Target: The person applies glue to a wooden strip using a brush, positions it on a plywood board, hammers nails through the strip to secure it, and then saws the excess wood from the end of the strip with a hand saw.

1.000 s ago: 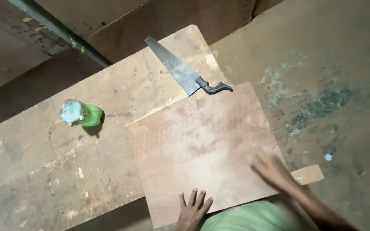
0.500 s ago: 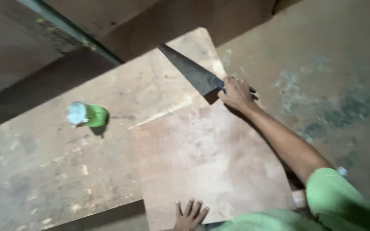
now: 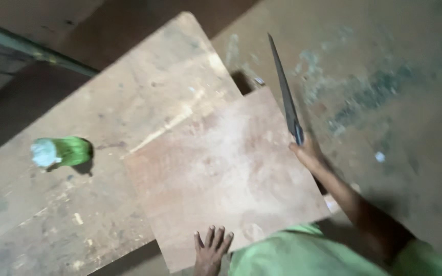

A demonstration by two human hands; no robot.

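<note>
While the whole view swam in motion blur, the right hand (image 3: 307, 152) was clenched on the handle of a handsaw (image 3: 284, 89), and the fingers hid that handle almost entirely. Only the dark blade showed, a long narrow taper rising from the fist and pointing up and slightly left, lifted clear of the wood, its teeth too smeared to make out. The fist sat just off the right edge of a square plywood panel (image 3: 221, 174), so the blade stood above the panel's upper right corner and over the stained concrete floor (image 3: 384, 92) beyond. Low in the picture, the left hand (image 3: 212, 246) lay open, fingers spread flat on the panel's near edge, gripping nothing; its wrist was cut off by the bottom border. A light green sleeve (image 3: 287, 253) covered the panel's near right corner. That panel rested on a worn wooden workbench (image 3: 78, 204), overhanging it on the right. Well to the left on the bench stood a green bottle (image 3: 62, 152), its pale top a blur. A greenish pipe (image 3: 31, 51) crossed the upper left corner.
</note>
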